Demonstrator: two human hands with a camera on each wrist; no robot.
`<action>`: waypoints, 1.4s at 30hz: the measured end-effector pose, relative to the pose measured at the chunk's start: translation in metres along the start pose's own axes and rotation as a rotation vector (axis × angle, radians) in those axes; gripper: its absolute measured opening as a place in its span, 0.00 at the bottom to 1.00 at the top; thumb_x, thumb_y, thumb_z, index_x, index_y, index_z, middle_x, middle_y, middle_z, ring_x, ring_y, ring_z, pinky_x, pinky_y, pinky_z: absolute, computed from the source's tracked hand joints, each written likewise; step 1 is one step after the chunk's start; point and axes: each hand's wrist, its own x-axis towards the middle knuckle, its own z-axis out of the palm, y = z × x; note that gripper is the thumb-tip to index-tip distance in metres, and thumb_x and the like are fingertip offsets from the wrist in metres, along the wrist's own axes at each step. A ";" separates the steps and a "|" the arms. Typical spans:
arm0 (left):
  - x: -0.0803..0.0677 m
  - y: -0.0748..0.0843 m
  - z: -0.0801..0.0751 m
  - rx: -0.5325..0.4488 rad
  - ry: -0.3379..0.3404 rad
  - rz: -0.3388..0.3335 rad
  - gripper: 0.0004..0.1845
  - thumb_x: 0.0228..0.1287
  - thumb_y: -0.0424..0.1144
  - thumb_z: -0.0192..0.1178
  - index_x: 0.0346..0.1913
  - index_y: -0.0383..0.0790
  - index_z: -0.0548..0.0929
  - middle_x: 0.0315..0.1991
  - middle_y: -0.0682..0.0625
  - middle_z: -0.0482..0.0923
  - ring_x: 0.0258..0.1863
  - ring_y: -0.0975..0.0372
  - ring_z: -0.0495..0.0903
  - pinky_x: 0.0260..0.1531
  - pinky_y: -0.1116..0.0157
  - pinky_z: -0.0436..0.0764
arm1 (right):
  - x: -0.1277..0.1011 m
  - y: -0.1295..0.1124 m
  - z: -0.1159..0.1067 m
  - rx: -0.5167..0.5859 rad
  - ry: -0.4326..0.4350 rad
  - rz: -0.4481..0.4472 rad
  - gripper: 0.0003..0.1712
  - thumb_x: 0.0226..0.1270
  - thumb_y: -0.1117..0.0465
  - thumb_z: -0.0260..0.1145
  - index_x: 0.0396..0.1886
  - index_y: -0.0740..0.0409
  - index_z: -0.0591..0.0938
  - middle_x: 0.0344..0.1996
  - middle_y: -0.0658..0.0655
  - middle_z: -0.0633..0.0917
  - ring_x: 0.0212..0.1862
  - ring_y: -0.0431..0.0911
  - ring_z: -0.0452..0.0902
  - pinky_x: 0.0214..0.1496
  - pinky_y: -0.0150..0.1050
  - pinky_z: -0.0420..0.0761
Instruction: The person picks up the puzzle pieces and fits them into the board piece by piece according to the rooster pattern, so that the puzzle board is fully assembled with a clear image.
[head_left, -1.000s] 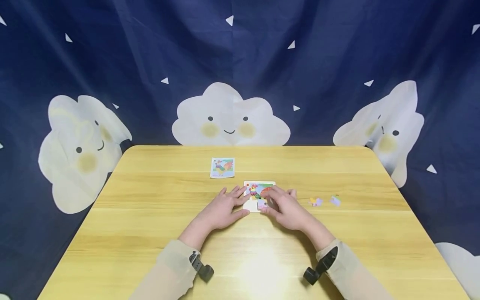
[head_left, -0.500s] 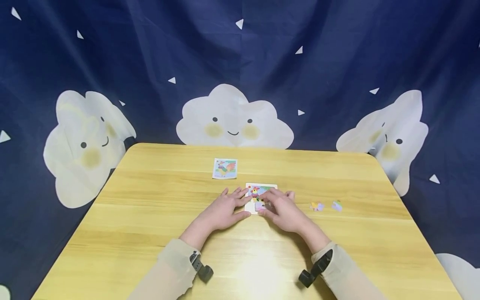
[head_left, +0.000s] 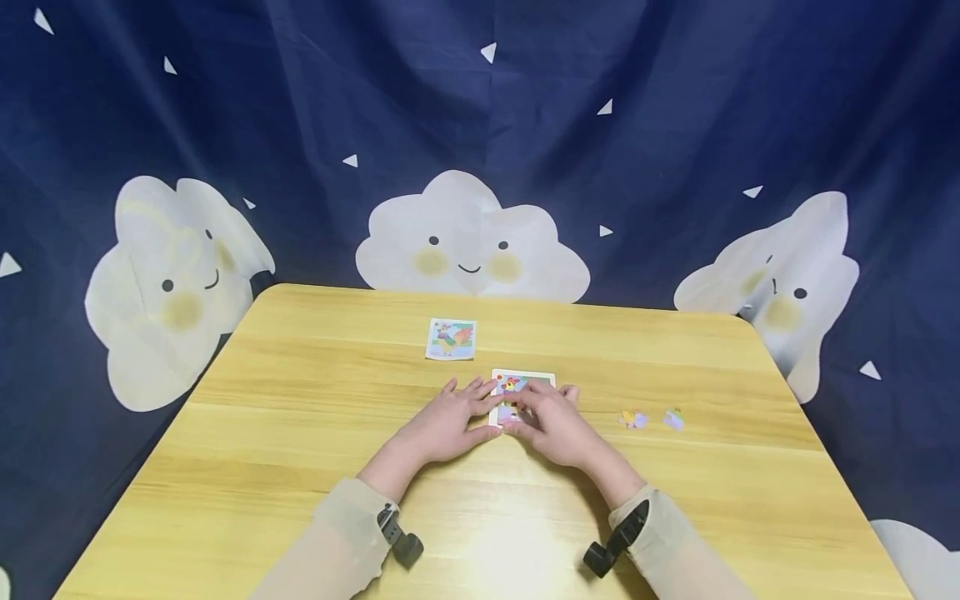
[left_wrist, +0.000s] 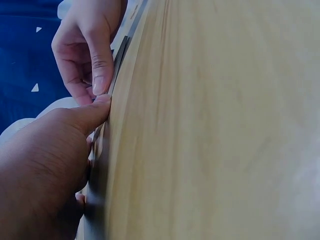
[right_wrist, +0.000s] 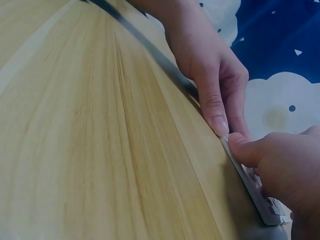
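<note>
Closing hands [head_left: 495,421], seemingly covering more puzzle [head_left: 522,382]

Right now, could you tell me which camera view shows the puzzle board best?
The head view: the puzzle board shows its picture between both hands. The left wrist and right wrist views catch only its thin edge.

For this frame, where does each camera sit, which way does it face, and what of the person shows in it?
Head: above the table, facing forward and down at the puzzle board; both forearms, left hand and right hand show.
Left wrist: low behind the left hand, grazing along the tabletop; right-hand fingers beyond.
Right wrist: low behind the right hand, looking toward the left hand.
Both wrist views share the two thumbs meeting at the board's edge.
</note>
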 end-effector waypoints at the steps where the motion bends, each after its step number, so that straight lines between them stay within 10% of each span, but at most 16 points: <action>1: 0.000 0.000 0.000 -0.002 -0.002 -0.001 0.35 0.80 0.59 0.56 0.82 0.50 0.67 0.83 0.50 0.56 0.82 0.51 0.53 0.79 0.42 0.45 | 0.000 0.000 0.000 0.002 -0.002 0.000 0.27 0.72 0.47 0.74 0.64 0.54 0.87 0.35 0.45 0.76 0.33 0.39 0.68 0.51 0.51 0.54; 42: -0.002 0.001 0.000 -0.040 0.001 -0.012 0.34 0.80 0.59 0.56 0.80 0.47 0.69 0.83 0.51 0.55 0.83 0.53 0.51 0.80 0.44 0.42 | -0.001 -0.005 0.003 0.003 -0.008 0.049 0.25 0.72 0.48 0.75 0.62 0.56 0.88 0.41 0.45 0.79 0.36 0.39 0.69 0.48 0.49 0.54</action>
